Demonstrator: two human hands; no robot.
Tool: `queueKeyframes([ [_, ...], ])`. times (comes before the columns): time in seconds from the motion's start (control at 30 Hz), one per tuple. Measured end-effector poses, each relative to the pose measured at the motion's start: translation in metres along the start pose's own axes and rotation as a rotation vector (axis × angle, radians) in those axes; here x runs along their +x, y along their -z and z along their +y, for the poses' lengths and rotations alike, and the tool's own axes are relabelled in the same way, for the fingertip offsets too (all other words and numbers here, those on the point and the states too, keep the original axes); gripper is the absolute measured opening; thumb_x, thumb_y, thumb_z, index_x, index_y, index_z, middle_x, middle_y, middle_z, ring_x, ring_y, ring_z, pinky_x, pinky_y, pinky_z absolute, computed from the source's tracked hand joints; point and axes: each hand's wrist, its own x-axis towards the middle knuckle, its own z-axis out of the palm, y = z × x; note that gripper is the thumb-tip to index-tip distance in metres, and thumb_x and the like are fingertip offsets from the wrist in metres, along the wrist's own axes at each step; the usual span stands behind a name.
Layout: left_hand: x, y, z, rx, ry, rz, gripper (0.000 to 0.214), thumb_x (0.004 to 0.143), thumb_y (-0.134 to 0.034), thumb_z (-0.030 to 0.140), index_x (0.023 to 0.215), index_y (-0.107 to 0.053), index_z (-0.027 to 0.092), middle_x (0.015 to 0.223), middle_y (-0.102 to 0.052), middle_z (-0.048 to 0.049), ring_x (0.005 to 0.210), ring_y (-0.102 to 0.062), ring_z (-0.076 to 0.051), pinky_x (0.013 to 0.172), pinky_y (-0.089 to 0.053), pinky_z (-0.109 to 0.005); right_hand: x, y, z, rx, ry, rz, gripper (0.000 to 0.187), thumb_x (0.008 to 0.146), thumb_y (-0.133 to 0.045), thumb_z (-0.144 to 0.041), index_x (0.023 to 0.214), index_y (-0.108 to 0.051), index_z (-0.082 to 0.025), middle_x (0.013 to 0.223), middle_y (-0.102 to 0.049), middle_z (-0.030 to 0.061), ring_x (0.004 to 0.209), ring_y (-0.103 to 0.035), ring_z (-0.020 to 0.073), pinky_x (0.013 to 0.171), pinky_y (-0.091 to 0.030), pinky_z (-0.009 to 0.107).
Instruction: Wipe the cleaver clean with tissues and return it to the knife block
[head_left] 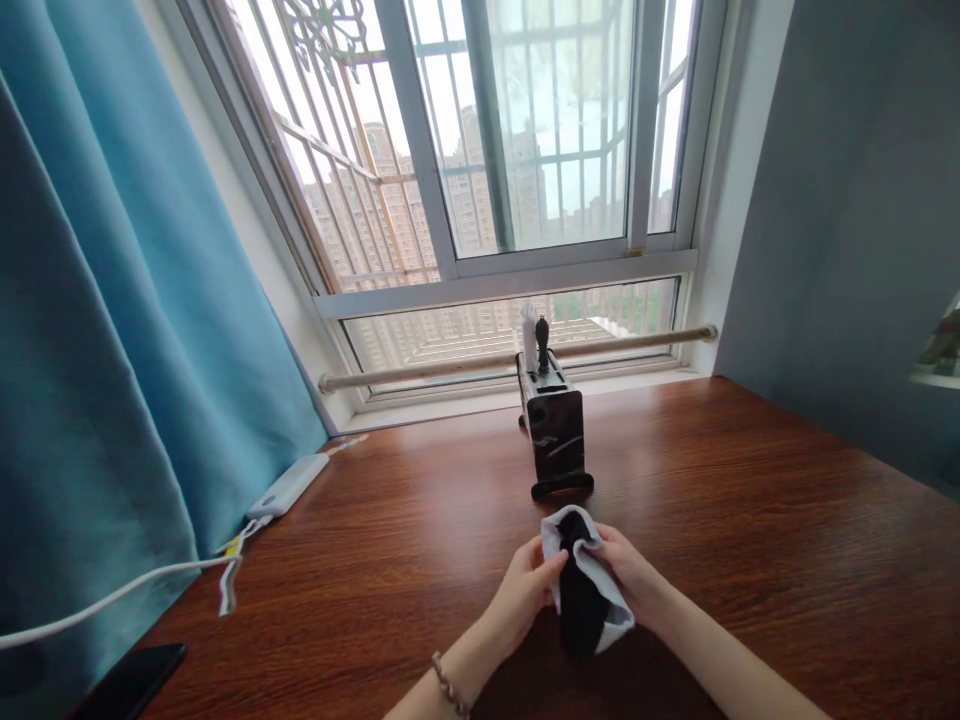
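Note:
A piece of black and pale grey cloth (586,590) is held between my two hands, just above the wooden table. Its pale side is folded over around the black part, and the lower end hangs loose. My left hand (529,590) pinches the left edge with thumb and fingers; a braided band (448,686) circles that wrist. At the opposite edge, my right hand (628,575) grips the fold, its fingers partly hidden behind the fabric. Straight beyond the cloth stands a black knife-block-like holder (556,435) with one black handle (542,345) and one white handle (529,345) upright in it.
The brown wooden table (420,500) reaches to a barred window (555,130). Along the left lie a white power strip (289,485), a white cable (97,607) and a dark flat device (131,682). A blue curtain (112,250) hangs there; a grey wall (855,220) is right.

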Motion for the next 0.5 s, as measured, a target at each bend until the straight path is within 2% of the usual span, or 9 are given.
queueKeyframes([
  [0.07, 0.000, 0.005, 0.005, -0.008, 0.029, 0.004, 0.030, 0.070, -0.063, 0.032, 0.092, -0.058, 0.012, 0.064, -0.054, -0.0005, 0.049, -0.048, -0.007, 0.045, -0.037, -0.017, 0.000, -0.001, -0.013, -0.099, -0.030, -0.034, 0.027, 0.060, -0.069, -0.028, 0.082, -0.064, -0.012, 0.073, -0.066, 0.0064, 0.065, -0.061, 0.0176, 0.063, -0.046, 0.028],
  [0.13, 0.000, 0.009, 0.008, -0.022, 0.059, 0.012, 0.025, 0.069, -0.063, 0.030, 0.085, -0.060, 0.011, 0.056, -0.049, 0.0019, 0.038, -0.038, -0.004, 0.036, -0.028, -0.016, 0.002, -0.002, -0.036, -0.284, -0.008, 0.057, 0.023, 0.058, -0.069, -0.022, 0.080, -0.065, -0.013, 0.081, -0.066, 0.0070, 0.071, -0.061, 0.0180, 0.064, -0.047, 0.028],
  [0.2, -0.001, 0.010, 0.009, -0.057, 0.056, 0.020, 0.023, 0.068, -0.062, 0.026, 0.085, -0.061, 0.011, 0.057, -0.052, 0.0009, 0.039, -0.039, -0.004, 0.037, -0.027, -0.016, 0.010, -0.004, -0.068, -0.422, 0.097, 0.195, 0.019, 0.059, -0.066, -0.018, 0.078, -0.065, -0.015, 0.088, -0.065, 0.0076, 0.073, -0.062, 0.0184, 0.061, -0.048, 0.027],
  [0.27, -0.002, 0.009, 0.008, -0.092, 0.020, 0.029, 0.019, 0.066, -0.062, 0.020, 0.083, -0.062, 0.011, 0.065, -0.057, -0.0018, 0.049, -0.048, -0.007, 0.046, -0.035, -0.017, 0.025, -0.012, -0.105, -0.524, 0.147, 0.161, 0.018, 0.065, -0.059, -0.018, 0.082, -0.064, -0.016, 0.090, -0.065, 0.0080, 0.069, -0.063, 0.0187, 0.056, -0.049, 0.029],
  [0.33, -0.003, 0.007, 0.008, -0.111, -0.014, 0.041, 0.018, 0.063, -0.062, 0.016, 0.080, -0.063, 0.010, 0.071, -0.061, -0.0038, 0.061, -0.053, -0.010, 0.057, -0.038, -0.019, 0.047, -0.023, -0.145, -0.728, 0.288, 0.202, 0.013, 0.069, -0.054, -0.016, 0.077, -0.063, -0.014, 0.081, -0.065, 0.0079, 0.066, -0.063, 0.0180, 0.054, -0.049, 0.028],
  [0.43, -0.005, 0.008, 0.007, -0.096, -0.035, 0.039, 0.018, 0.062, -0.062, 0.015, 0.080, -0.063, 0.010, 0.074, -0.063, -0.0047, 0.066, -0.054, -0.012, 0.060, -0.037, -0.019, 0.093, -0.040, -0.200, -1.136, 0.646, 0.435, 0.020, 0.073, -0.049, -0.011, 0.090, -0.061, -0.012, 0.090, -0.064, 0.0080, 0.081, -0.061, 0.0176, 0.070, -0.048, 0.029],
  [0.5, -0.005, 0.009, 0.006, -0.076, -0.053, 0.021, 0.018, 0.063, -0.062, 0.015, 0.080, -0.063, 0.011, 0.075, -0.064, -0.0047, 0.064, -0.054, -0.012, 0.059, -0.036, -0.019, 0.124, -0.048, -0.225, -1.194, 0.651, 0.471, 0.031, 0.071, -0.054, -0.008, 0.102, -0.056, -0.008, 0.099, -0.062, 0.0115, 0.091, -0.057, 0.0200, 0.078, -0.044, 0.032],
])
